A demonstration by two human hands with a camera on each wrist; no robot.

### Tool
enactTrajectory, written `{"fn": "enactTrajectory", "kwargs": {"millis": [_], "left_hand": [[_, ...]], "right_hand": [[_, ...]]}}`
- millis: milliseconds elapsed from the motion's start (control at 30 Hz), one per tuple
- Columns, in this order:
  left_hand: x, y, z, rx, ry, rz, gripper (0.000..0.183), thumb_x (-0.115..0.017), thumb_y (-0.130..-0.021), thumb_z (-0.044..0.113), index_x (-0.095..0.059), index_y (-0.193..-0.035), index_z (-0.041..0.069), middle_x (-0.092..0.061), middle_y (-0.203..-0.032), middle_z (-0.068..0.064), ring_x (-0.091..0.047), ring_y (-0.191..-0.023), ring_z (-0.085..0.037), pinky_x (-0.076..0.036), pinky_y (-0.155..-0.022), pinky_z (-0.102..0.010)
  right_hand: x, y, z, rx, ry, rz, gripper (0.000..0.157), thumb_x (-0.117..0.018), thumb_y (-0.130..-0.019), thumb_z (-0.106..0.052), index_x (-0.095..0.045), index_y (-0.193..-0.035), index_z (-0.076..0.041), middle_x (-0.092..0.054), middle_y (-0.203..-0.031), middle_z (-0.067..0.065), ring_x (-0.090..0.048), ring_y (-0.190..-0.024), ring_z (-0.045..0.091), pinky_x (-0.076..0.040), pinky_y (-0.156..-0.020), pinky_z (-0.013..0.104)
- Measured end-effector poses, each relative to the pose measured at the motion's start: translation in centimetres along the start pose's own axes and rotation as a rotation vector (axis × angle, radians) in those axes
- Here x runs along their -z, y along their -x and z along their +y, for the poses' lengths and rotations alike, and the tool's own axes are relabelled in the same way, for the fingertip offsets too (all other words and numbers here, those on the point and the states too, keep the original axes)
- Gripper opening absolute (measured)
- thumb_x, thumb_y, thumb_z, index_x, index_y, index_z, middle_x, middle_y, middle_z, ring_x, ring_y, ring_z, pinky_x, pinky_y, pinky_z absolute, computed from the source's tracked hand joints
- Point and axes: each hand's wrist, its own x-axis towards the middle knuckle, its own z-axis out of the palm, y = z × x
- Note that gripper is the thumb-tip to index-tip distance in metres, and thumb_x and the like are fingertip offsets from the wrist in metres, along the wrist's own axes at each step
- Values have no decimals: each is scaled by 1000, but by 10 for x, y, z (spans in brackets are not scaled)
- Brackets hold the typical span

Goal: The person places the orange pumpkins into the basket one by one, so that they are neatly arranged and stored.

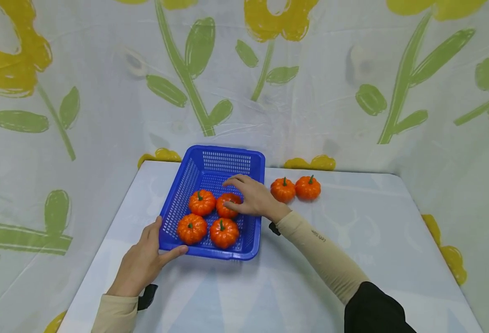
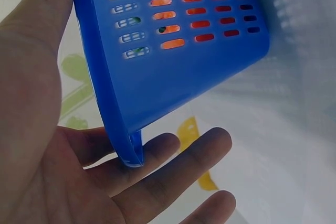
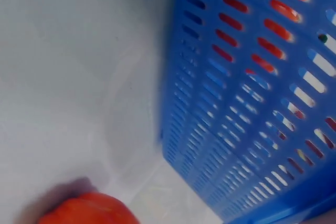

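A blue plastic basket (image 1: 219,253) with slotted walls stands on the table at centre left, several small orange pumpkins (image 1: 192,229) grouped in its near half. At the basket's near left corner, my left hand (image 1: 142,259) holds the rim between thumb and fingers; the left wrist view shows the fingers beneath the basket's lip (image 2: 123,129). My right hand (image 1: 254,196) reaches over the basket's right wall, fingers spread and thumb overlapping one pumpkin (image 1: 226,210). In the right wrist view the basket wall (image 3: 220,98) fills the right side, and the right hand's fingers are hidden.
Two more orange pumpkins, a left one (image 1: 283,190) and a right one (image 1: 308,188), sit side by side on the white table (image 1: 352,231), right of the basket beyond my right wrist. A flower-printed cloth (image 1: 311,115) hangs behind the table.
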Motion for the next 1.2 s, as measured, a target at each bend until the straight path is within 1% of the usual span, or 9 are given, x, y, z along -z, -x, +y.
{"fn": "enactTrajectory", "kwargs": {"millis": [133,300,400,500,633,767,933,1100,1200], "left_hand": [[0,1,-1,-1,-2,2,125,-58,-82,80,-10,-160,-4,-26,-156,-36,-46,-129,-58,-46,-97,-68],[0,1,0,-2,-4,4,125,-57,-82,81,-10,-160,-4,-26,-155,-36,-47,-128,-58,-46,-96,-68],[0,1,0,3,-4,1,125,-57,-82,81,-9,-160,-4,-26,-155,-36,-47,-128,-57,-46,-97,-68],[0,1,1,4,-4,-3,126,-57,-81,81,-9,-160,-4,-26,-155,-36,-47,-128,-57,-46,-97,-68],[1,1,1,-1,-4,-4,125,-57,-82,81,-9,-160,-5,-26,-155,-36,-47,-127,-58,-46,-97,-68],[1,1,0,3,-2,-6,126,-57,-82,82,-9,-160,-5,-26,-155,-36,-46,-128,-58,-46,-96,-68],[-1,0,-1,11,6,-10,127,-57,-81,82,-9,-160,-4,-26,-156,-35,-45,-129,-57,-46,-97,-68],[0,0,-2,6,1,-7,127,-55,-80,84,-10,-160,-4,-26,-156,-36,-45,-130,-57,-46,-97,-68],[0,-1,-1,10,4,-11,128,-56,-80,84,-10,-160,-4,-26,-156,-36,-45,-130,-57,-45,-97,-68]], "right_hand": [[-1,6,4,51,-102,170,53,-67,-96,-45,-56,-140,-18,-54,-142,4,-48,-133,21,-44,-112,41],[-2,19,12,89,-170,393,45,-66,-98,-30,-56,-138,-12,-54,-140,5,-48,-134,21,-41,-114,38],[0,29,20,92,-218,491,39,-67,-97,-19,-57,-134,-10,-54,-137,6,-49,-132,22,-39,-115,38],[5,40,29,68,-245,557,38,-68,-96,-13,-58,-133,-9,-54,-137,8,-49,-130,25,-40,-113,40],[12,55,46,1,-238,610,40,-69,-95,-8,-58,-133,-8,-55,-138,8,-47,-130,26,-39,-113,42],[19,71,67,-68,-226,665,44,-70,-93,-6,-57,-134,-6,-55,-137,12,-45,-130,29,-36,-114,44],[30,94,91,-237,-197,695,52,-70,-91,-9,-51,-139,-3,-50,-139,16,-42,-131,30,-35,-112,47],[37,116,107,-388,-206,651,62,-71,-92,-12,-43,-146,-2,-43,-143,18,-37,-133,34,-35,-112,53],[35,128,116,-484,-213,578,69,-72,-93,-18,-37,-151,-1,-38,-148,21,-35,-136,37,-33,-114,57]]}}
